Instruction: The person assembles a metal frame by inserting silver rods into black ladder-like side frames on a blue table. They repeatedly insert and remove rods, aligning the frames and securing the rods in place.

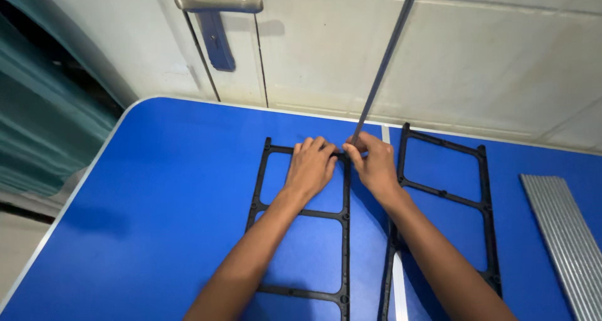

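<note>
Hands at table's [157,189] far edge, left hand [310,167] flat on black plastic frame [301,214], right hand [376,164] pinching upright grey metal rod [384,64], second frame [445,195] beside.

A home room is showing itself: a blue folding table [157,202] is standing against a white panelled door [376,51] (lever handle [216,2] upper left).

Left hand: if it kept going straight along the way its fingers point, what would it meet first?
The left hand points up-right across the black frame, so it would likely meet the right hand and the thin grey rod first; depth is unclear.
</note>
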